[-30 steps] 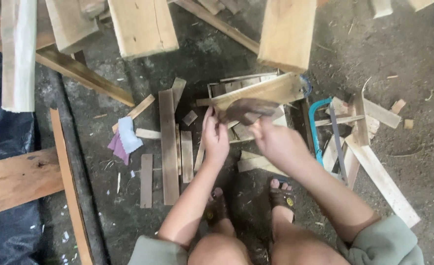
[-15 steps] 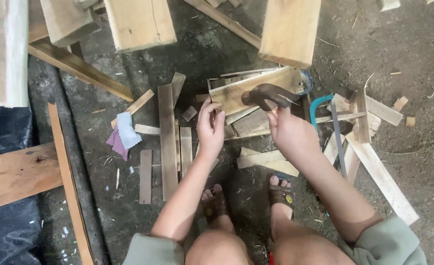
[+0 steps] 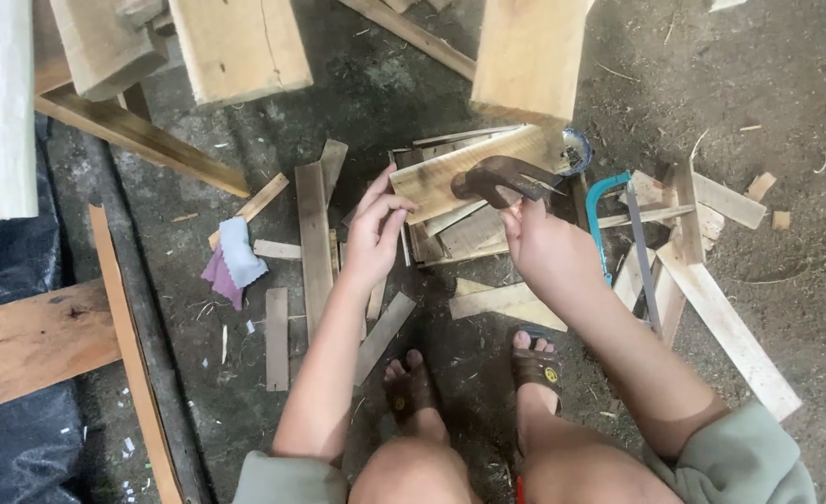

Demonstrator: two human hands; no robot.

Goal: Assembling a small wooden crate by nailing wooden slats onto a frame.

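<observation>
Hammer (image 3: 501,177) in right hand (image 3: 548,247), above board edge (image 3: 473,168)

No packages, labels, signs or screens visible, only wood scraps and tools

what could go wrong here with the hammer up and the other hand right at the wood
1. The left hand has its fingers at the edge of the wooden piece, just beside the raised hammer in the right hand; an off-target blow could likely hit them.
2. The feet in open sandals sit close under the work, so a slipped hammer or flying offcut might strike toes.
3. The hacksaw lies right beside the right arm, a possible snag.
</observation>
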